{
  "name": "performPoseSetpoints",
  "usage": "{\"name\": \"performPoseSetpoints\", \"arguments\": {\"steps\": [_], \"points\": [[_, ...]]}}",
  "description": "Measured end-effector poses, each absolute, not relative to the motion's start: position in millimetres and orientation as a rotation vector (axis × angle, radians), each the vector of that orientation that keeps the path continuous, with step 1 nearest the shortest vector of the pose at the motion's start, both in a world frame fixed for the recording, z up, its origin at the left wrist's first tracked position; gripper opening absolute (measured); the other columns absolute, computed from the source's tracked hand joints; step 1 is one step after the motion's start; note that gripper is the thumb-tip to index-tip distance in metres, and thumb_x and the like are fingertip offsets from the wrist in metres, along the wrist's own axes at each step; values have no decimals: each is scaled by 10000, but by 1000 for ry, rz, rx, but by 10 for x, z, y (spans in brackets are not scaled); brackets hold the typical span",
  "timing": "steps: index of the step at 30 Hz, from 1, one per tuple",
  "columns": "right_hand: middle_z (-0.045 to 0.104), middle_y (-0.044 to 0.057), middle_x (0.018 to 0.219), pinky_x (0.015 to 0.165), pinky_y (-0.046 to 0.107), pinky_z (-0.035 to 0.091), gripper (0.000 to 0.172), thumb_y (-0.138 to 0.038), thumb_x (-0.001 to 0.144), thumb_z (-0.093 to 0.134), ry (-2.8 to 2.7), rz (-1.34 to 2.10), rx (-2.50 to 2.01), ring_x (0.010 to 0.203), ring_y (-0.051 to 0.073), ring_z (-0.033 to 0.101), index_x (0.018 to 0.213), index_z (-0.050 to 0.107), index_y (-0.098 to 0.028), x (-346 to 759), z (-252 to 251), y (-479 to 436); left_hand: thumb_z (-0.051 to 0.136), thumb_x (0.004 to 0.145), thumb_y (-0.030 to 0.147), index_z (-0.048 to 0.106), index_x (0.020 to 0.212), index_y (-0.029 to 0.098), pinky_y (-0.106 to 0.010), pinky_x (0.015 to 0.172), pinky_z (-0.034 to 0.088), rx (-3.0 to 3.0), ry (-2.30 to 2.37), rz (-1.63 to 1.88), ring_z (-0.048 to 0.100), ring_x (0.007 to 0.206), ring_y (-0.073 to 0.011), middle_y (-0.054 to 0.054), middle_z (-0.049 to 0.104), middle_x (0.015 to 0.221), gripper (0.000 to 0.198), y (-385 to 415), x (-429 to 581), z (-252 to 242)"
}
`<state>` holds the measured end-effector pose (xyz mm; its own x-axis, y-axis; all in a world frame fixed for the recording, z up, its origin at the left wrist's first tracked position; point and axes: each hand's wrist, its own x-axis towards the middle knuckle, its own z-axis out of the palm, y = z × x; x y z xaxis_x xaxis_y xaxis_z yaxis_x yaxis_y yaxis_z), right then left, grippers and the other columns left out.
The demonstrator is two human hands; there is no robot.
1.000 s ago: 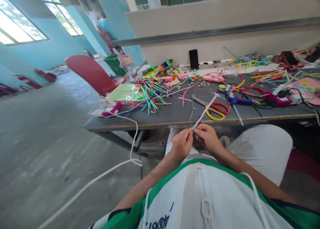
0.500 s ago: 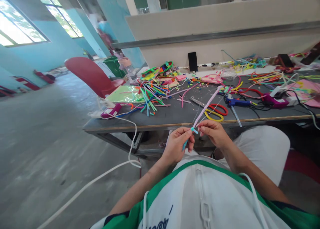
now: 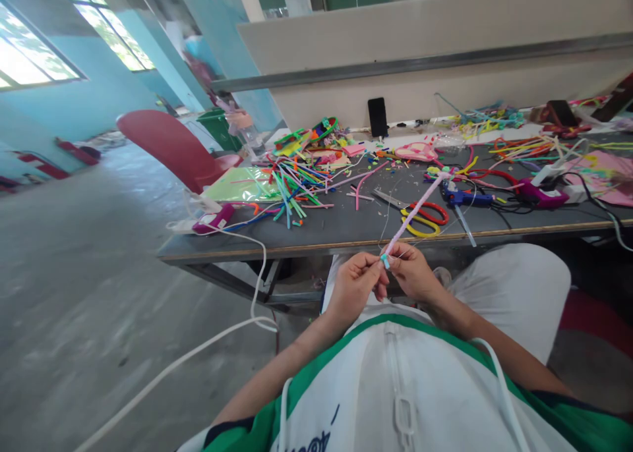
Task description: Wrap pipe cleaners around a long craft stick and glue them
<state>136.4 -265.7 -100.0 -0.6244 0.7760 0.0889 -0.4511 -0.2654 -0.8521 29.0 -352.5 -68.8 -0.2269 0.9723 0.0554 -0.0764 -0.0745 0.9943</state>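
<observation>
A fuzzy pink stem (image 3: 418,208) slants up and right from my fingertips over the table edge, with a small teal and light blue piece (image 3: 385,261) at its lower end. My left hand (image 3: 355,284) pinches that lower end. Close against it, my right hand (image 3: 411,271) has its thumb and fingers pressed together at the same piece. Thin thread or wire loops near the stem. Beyond my hands, scissors (image 3: 413,216) with red and yellow handles lie on the table, and a blue glue gun (image 3: 467,197) lies to their right.
Piles of colourful stems (image 3: 297,185) and scraps cover parts of the grey table (image 3: 237,244). A black phone (image 3: 378,117) leans at the back. A purple plug block (image 3: 213,220) with a white cable sits at the left edge. A red chair (image 3: 163,142) stands at the left.
My right hand has moved in beside my left hand, onto the teal and light blue piece. The blue part that showed below my left fingers is now hidden. The view has shifted slightly.
</observation>
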Motion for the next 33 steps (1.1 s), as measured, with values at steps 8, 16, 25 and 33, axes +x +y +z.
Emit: {"name": "performPoseSetpoints", "arguments": {"steps": [8,16,25,33], "points": [[541,-42,591,445,224,378,172,-342,737,693,-1093,1764,-461,455,93,448,775,569,-229,1211,-1155,-2845,510,855,266,552,690,172,-203,540,434,1579,1703,1487,531,546,-93,5,562,610,194,-3514,283,-827],[533,-27,626,532,233,368,152,-318,705,704,-1093,1796,-518,550,107,434,741,604,-209,1254,-1166,-2728,486,878,277,626,874,186,-221,632,454,1734,1753,1360,583,685,-132,-31,638,764,166,-3480,188,-828],[509,-31,594,559,239,346,152,-317,689,715,-1205,1805,-562,558,106,412,711,633,-192,1293,-1157,-2653,542,851,300,640,831,196,-213,637,456,1659,1757,1480,562,667,-114,-8,622,751,144,-3455,119,-822],[616,-3,668,648,284,441,183,-326,659,747,-1090,1988,-461,628,136,535,754,673,-190,1291,-1082,-2687,613,799,346,597,868,180,-266,623,539,1153,1468,1658,623,631,-132,-5,632,717,181,-3397,160,-913]]}}
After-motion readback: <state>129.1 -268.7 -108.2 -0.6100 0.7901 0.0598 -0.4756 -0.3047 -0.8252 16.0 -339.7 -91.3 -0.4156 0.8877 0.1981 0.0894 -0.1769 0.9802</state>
